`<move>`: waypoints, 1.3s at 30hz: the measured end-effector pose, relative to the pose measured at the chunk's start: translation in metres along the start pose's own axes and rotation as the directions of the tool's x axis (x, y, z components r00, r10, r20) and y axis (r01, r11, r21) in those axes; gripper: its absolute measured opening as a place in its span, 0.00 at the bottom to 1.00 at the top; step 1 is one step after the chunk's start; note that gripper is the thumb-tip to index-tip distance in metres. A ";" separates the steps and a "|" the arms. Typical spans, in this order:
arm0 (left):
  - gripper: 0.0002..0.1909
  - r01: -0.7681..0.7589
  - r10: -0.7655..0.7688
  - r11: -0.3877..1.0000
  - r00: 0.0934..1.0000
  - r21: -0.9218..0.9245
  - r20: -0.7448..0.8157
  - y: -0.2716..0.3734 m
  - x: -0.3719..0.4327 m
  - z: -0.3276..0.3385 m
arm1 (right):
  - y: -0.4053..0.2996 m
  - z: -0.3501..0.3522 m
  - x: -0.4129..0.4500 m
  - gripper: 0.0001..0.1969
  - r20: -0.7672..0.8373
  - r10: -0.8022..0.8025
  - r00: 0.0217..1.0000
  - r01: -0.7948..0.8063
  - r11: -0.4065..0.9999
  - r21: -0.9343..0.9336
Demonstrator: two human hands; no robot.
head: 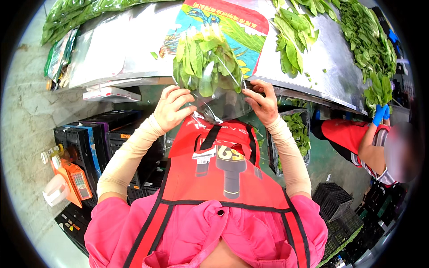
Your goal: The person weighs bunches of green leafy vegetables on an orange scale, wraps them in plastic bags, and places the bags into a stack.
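Note:
A bunch of leafy greens [207, 63] lies at the near edge of the metal table, partly inside a clear plastic bag [218, 104]. Under the bunch is a printed sack [249, 30], coloured red, blue and green. My left hand [176, 107] grips the left side of the bag with bent fingers. On the other side, my right hand [263, 100] pinches the bag's right edge between thumb and fingers. The bag's near end hangs over the table edge in front of my red apron. The leaf tips point towards me.
Loose greens [291, 43] lie right of the sack, with a long heap [368, 43] farther right. Bagged greens [67, 20] line the far left. Black crates [80, 134] and an orange scale [75, 182] stand below left. A co-worker in blue gloves [380, 114] holds greens at right.

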State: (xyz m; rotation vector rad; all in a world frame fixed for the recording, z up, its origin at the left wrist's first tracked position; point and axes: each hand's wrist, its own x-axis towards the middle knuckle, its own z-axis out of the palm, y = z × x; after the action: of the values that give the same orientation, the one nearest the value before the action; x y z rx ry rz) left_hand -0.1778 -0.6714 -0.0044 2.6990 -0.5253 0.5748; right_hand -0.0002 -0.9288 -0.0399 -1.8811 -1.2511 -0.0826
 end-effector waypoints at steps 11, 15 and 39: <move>0.05 0.271 -0.602 0.648 0.755 -0.712 -0.261 -0.009 -0.010 -0.008 | -0.024 -0.002 0.066 0.04 -0.104 0.120 0.987 -0.047 0.847 0.530; 0.04 0.112 -0.659 0.671 0.542 -0.733 -0.521 -0.018 0.025 -0.005 | -0.037 0.018 0.121 0.02 -0.238 0.087 0.967 0.105 0.718 0.688; 0.17 0.702 -0.955 -0.296 -0.228 -0.648 0.189 -0.057 0.015 0.055 | 0.018 0.087 0.113 0.10 -0.057 0.620 0.782 -0.616 0.784 0.079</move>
State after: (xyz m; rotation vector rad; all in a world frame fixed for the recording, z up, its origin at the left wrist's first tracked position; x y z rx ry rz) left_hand -0.1231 -0.6471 -0.0592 1.3433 1.3919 0.3367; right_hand 0.0373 -0.7909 -0.0524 -2.1242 -0.5175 0.2283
